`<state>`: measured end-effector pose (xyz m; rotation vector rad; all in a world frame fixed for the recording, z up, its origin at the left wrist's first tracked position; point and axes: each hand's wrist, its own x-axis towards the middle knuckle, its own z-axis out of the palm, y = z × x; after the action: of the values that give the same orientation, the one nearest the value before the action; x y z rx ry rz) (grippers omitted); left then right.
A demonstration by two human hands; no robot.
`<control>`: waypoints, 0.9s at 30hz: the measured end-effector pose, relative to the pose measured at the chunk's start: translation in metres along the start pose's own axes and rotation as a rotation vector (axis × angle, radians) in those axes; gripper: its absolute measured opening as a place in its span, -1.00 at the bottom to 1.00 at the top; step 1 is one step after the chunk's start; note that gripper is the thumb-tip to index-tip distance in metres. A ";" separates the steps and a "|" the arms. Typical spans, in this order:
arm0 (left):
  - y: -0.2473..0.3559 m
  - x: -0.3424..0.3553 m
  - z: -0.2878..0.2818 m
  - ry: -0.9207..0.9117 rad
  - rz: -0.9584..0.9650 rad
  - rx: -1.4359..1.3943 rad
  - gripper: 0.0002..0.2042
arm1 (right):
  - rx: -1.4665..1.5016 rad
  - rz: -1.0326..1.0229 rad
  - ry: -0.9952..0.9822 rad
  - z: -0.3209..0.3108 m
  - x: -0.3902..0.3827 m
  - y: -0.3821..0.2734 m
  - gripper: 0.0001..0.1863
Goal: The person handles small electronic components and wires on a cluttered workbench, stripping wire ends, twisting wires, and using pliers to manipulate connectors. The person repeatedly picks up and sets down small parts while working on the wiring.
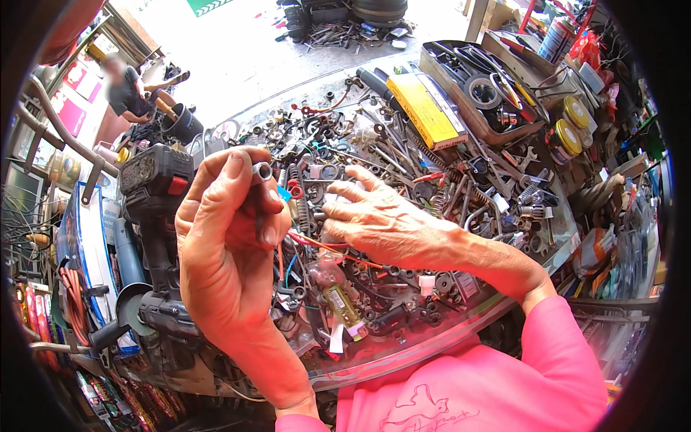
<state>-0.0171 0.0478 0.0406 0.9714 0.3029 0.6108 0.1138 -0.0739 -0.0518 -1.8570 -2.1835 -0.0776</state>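
Observation:
My left hand [234,237] is raised over the left part of the table. Its thumb and bent fingers are closed on a small silver metal sleeve [262,171], whose round end with a dark hole faces up. Over the heap of mixed metal parts [324,151], my right hand [392,223] lies palm down. Its fingers stretch left into the heap, somewhat bent and apart, and I see nothing held in them. Near its fingertips lie coil springs [302,216], a round gauge-like piece [330,172] and red and yellow wires [317,243].
A black cordless power tool [155,237] stands left of my left hand. A yellow box [425,108] and a metal tray of cables and rings [486,93] sit at the far right, with yellow-lidded tins [568,137] beyond. A person [133,90] sits at the far left by a black bucket [183,124].

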 end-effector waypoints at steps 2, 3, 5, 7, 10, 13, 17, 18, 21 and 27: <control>0.001 0.000 -0.003 -0.027 -0.002 -0.003 -0.76 | -0.052 0.083 -0.005 -0.011 -0.004 0.001 -0.79; 0.002 0.000 -0.004 -0.042 -0.003 -0.004 -0.76 | -0.041 0.134 -0.022 -0.015 -0.008 0.004 -0.84; 0.003 -0.001 -0.005 -0.036 -0.002 -0.017 -0.76 | -0.018 0.183 -0.111 -0.028 -0.012 0.011 -0.87; 0.004 -0.001 -0.005 -0.036 0.000 -0.025 -0.76 | -0.063 0.215 -0.085 -0.023 -0.019 0.020 -0.89; 0.003 -0.001 -0.005 -0.047 0.001 -0.044 -0.77 | -0.087 0.239 -0.138 -0.029 -0.021 0.019 -0.89; 0.002 0.001 -0.006 -0.056 0.010 -0.073 -0.79 | -0.005 0.185 -0.123 -0.031 -0.016 0.011 -0.87; 0.000 0.002 -0.005 -0.070 -0.004 -0.065 -0.77 | 0.145 0.022 0.042 -0.016 -0.014 -0.004 -0.68; 0.000 0.002 -0.004 -0.072 -0.006 -0.064 -0.77 | 0.142 0.019 0.022 -0.007 -0.015 -0.002 -0.69; 0.000 0.001 -0.004 -0.070 -0.002 -0.065 -0.77 | 0.151 0.061 -0.060 -0.006 -0.006 0.002 -0.73; 0.002 0.000 -0.004 -0.095 0.021 -0.070 -0.77 | -0.021 0.149 0.188 -0.011 -0.005 0.021 -0.81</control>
<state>-0.0198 0.0517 0.0398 0.9337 0.1862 0.5884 0.1371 -0.0774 -0.0452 -1.9326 -1.9218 -0.2365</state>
